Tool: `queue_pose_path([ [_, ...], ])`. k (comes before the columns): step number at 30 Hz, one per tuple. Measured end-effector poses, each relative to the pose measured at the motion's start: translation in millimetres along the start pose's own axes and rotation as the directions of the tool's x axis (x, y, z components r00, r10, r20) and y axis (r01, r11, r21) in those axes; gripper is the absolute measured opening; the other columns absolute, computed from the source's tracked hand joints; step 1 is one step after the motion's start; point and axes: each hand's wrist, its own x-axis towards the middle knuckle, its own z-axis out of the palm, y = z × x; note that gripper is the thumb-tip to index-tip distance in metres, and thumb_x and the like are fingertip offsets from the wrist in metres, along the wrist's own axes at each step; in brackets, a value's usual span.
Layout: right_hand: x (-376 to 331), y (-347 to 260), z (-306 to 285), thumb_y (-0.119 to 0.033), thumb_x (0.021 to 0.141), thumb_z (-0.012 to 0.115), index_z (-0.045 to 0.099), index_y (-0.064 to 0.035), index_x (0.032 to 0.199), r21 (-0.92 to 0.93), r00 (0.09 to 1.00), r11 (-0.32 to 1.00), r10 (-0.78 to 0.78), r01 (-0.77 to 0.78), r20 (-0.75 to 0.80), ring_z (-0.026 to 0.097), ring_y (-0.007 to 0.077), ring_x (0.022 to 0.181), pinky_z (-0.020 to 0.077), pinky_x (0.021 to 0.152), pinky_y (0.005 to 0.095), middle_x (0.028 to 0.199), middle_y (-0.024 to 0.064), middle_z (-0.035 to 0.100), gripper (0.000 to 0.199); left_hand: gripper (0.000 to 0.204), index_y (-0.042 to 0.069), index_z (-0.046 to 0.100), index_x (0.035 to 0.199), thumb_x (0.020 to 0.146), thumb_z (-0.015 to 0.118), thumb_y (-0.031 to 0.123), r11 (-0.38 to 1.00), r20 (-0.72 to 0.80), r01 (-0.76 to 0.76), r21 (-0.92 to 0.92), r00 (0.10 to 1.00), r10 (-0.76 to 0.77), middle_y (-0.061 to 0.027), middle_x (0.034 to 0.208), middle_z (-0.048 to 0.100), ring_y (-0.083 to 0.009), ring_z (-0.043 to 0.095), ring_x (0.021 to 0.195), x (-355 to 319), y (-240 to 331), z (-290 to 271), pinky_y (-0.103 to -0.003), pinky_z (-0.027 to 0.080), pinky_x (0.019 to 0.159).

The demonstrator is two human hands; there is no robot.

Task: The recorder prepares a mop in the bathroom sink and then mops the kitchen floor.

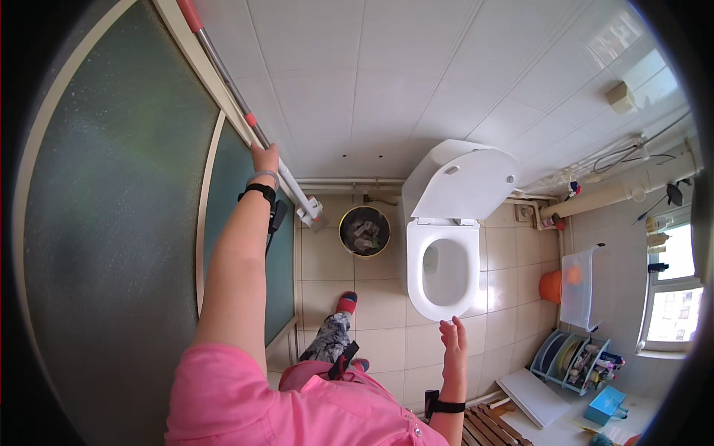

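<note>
My left hand (265, 157) reaches forward to the wall, its fingers closed round the shaft of a long-handled mop (232, 89). The mop leans along the frame of the green glass panel; its shaft has red and metal parts and a white lower part. Its small white head (310, 212) is down at the floor and shows only partly. My right hand (454, 343) is held up, empty, with fingers extended, in front of the white toilet (479, 267). The toilet's lid (465, 182) is raised and its seat is down.
A round bin (342, 241) with rubbish inside stands between mop and toilet. Frosted green glass panels (111, 223) rise on my left. At the right are a blue rack (576, 386) of bottles, a blue box (605, 405), a white board (533, 398), wooden slats (491, 427) and an orange bucket (550, 285).
</note>
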Motion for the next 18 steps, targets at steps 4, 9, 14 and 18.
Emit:
queue_pose_path([
  [4, 14, -3, -1, -0.034, 0.098, 0.042, 0.035, -0.0019, 0.137, -0.033, 0.994, 0.993, 0.109, -0.109, -0.005, 0.049, 0.0247, 0.119, 0.0348, 0.102, 0.0373, 0.124, 0.0159, 0.055, 0.051, 0.042, -0.004, 0.041, 0.116, 0.08, 0.055, 0.012, 0.993, 0.054, -0.008, -0.118, 0.998, 0.014, -0.0197, 0.11, 0.056, -0.0321, 0.057, 0.1, 14, 14, 18, -0.039, 0.044, 0.086],
  [9, 29, 2, -3, -0.037, 0.098, 0.042, 0.036, -0.0022, 0.136, -0.104, 0.994, 0.989, 0.11, -0.109, 0.006, 0.05, 0.0254, 0.117, 0.036, 0.101, 0.0378, 0.123, 0.0158, 0.056, 0.052, 0.032, -0.003, 0.045, 0.105, 0.08, 0.057, 0.014, 0.996, -0.015, 0.067, -0.066, 0.998, -0.068, -0.0164, 0.097, 0.059, -0.0307, 0.059, 0.088, 29, -4, 19, -0.039, 0.046, 0.079],
  [14, 39, 2, -4, -0.042, 0.097, 0.042, 0.037, -0.0025, 0.135, -0.145, 0.994, 0.986, 0.091, -0.082, 0.055, 0.051, 0.0259, 0.116, 0.0366, 0.099, 0.0386, 0.122, 0.0155, 0.057, 0.055, 0.026, -0.001, 0.045, 0.095, 0.082, 0.059, 0.018, 1.0, 0.012, -0.014, -0.014, 1.0, 0.015, -0.0148, 0.085, 0.06, -0.0308, 0.06, 0.078, -34, -10, 20, -0.039, 0.047, 0.072],
  [18, 45, -4, -5, -0.032, 0.098, 0.043, 0.04, 0.0008, 0.133, -0.124, 0.992, 0.992, 0.05, -0.036, 0.119, 0.053, 0.0244, 0.114, 0.0379, 0.099, 0.0355, 0.119, 0.0172, 0.058, 0.048, 0.025, -0.001, 0.043, 0.097, 0.085, 0.056, 0.017, 0.993, -0.007, -0.112, 0.04, 0.994, 0.112, -0.0167, 0.079, 0.061, -0.0351, 0.061, 0.072, -117, 10, -2, -0.042, 0.048, 0.067],
])
